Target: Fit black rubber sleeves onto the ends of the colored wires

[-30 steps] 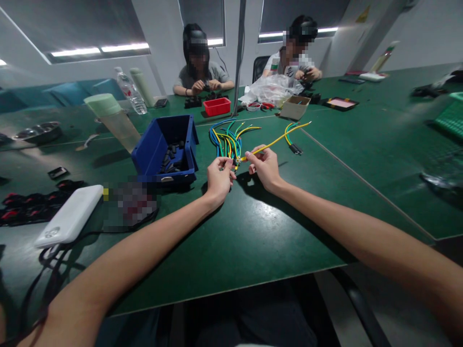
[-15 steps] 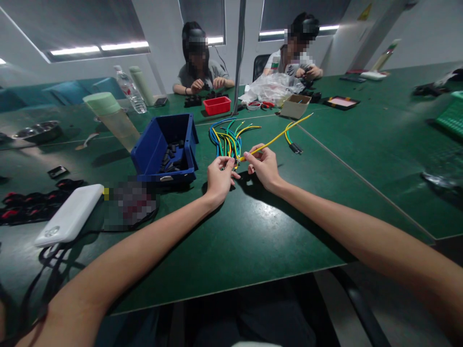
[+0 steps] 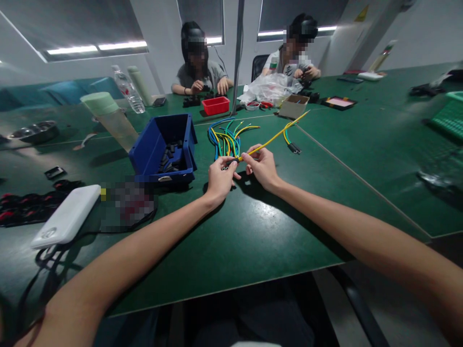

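Note:
My right hand [image 3: 261, 166] pinches a long yellow wire [image 3: 280, 134] near its near end; the wire slants up and away to the right. My left hand [image 3: 219, 178] is closed in a pinch on a small dark piece at that same wire end, fingertips nearly meeting those of the right hand. Just beyond both hands lies a bundle of blue, green and yellow wires [image 3: 226, 137] on the green table [image 3: 231, 241]. A blue bin [image 3: 150, 152] holding small black parts stands to the left of the hands.
A white power bank [image 3: 67, 217] and black cables lie at the near left. A yellow-green wire with black plugs [image 3: 292, 144], a red tray [image 3: 216, 105], a cardboard box [image 3: 293, 106] and a plastic bag [image 3: 271, 86] lie farther off. Two people sit working across the table.
My hands have come closer together, the left fingertips now at the yellow wire's near end. The far end of the wire has swung slightly upward.

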A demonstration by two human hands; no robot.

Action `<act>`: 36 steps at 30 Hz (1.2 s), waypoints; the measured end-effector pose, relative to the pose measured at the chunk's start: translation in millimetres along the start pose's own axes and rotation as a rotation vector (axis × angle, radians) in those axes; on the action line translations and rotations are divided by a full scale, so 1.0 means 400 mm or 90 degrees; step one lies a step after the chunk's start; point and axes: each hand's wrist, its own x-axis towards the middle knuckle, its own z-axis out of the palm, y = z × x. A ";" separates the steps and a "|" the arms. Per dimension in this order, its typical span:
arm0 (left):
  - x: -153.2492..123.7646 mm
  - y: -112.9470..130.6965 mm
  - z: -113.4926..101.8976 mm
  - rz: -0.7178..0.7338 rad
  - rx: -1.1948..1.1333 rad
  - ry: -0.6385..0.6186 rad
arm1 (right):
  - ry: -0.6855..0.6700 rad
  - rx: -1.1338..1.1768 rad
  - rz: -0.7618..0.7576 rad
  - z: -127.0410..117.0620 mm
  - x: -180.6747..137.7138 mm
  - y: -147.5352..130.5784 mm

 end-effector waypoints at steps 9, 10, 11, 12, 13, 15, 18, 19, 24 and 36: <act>-0.004 0.006 0.001 -0.011 -0.004 0.024 | -0.027 -0.012 -0.005 -0.007 0.007 0.000; -0.004 0.006 0.000 -0.012 -0.003 0.026 | -0.029 -0.019 -0.008 -0.008 0.008 -0.001; -0.003 0.005 0.000 -0.012 -0.003 0.027 | -0.030 -0.024 -0.011 -0.009 0.008 0.000; -0.003 0.004 0.000 -0.013 -0.003 0.027 | -0.030 -0.026 -0.011 -0.009 0.009 0.001; -0.003 0.004 -0.001 -0.013 -0.004 0.028 | -0.029 -0.027 -0.009 -0.010 0.010 0.002; -0.002 0.003 -0.001 -0.015 -0.007 0.027 | -0.028 -0.022 0.001 -0.012 0.013 0.005; -0.001 0.002 -0.002 -0.022 -0.005 0.026 | -0.028 -0.025 0.009 -0.013 0.016 0.003; 0.000 0.003 -0.002 -0.027 -0.004 0.027 | -0.033 -0.034 0.006 -0.014 0.016 0.000; 0.003 0.002 -0.004 -0.047 0.001 0.036 | -0.078 -0.129 -0.035 -0.015 0.009 -0.018; 0.000 -0.003 -0.004 -0.034 0.023 -0.005 | -0.099 -0.054 0.075 -0.019 0.015 -0.006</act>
